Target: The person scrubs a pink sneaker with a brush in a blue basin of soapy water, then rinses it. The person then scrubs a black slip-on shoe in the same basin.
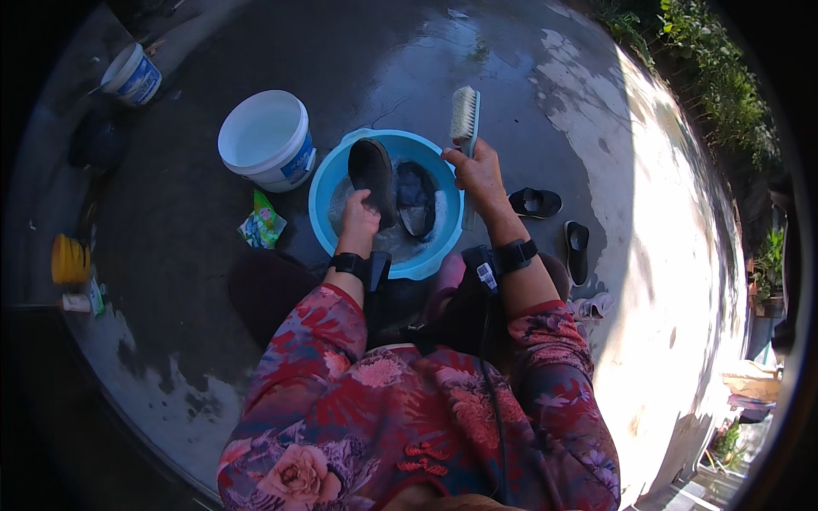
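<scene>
My left hand [362, 214] grips a dark shoe [372, 175] by one end, over the left side of a blue plastic basin [323, 191]. A second dark shoe [415, 195] lies in the cloudy, sudsy water to its right. In my right hand [478, 167], at the basin's right rim, is a scrubbing brush [465, 118] with pale bristles, held upright and apart from the shoes. Part of its handle is hidden by my fingers.
A white bucket of water [265, 137] and a green plastic packet [263, 223] stand left of the basin. Black slip-on shoes [535, 202] and a pale shoe [594, 306] lie to the right on wet concrete. Farther left are another bucket [133, 75] and a yellow container [70, 259].
</scene>
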The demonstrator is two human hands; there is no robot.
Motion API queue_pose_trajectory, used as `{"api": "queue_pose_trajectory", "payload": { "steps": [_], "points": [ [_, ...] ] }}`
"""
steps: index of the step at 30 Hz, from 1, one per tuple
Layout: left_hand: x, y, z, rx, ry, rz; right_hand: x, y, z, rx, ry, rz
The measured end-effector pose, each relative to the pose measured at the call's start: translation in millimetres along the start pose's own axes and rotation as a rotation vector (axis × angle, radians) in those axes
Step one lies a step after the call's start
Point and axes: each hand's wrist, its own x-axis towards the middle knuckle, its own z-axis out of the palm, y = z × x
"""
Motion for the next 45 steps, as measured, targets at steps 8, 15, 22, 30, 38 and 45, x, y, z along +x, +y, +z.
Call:
{"api": "queue_pose_trajectory", "payload": {
  "steps": [8, 15, 22, 30, 38, 45],
  "points": [
    [-49.8, 1.4, 12.5, 0.105, -0.143, 0.002, -18.1, 27.0, 53.2, 0.039, -0.044, -0.074],
    [-55.8, 1.1, -3.2, 0.268, -0.218, 0.015, -15.0, 60.8, 69.8, 0.206, -0.113, 0.044],
    [-52.8, 5.0, -17.9, 0.26, -0.351, 0.106, -3.7, 93.2, 90.9, 0.316, 0.009, 0.058],
    [-45.7, 6.2, -15.3, 0.456, -0.312, -0.028, -4.7, 113.3, 96.0, 0.114, -0.012, -0.006],
    [-30.0, 14.3, -23.2, -0.261, -0.518, -0.053, -5.1, 112.1, 98.1, 0.166, -0.034, 0.096],
    [-30.6, 9.2, -21.7, -0.168, -0.609, -0.192, -6.6, 102.2, 94.9, 0.271, -0.113, 0.167]
  ]
}}
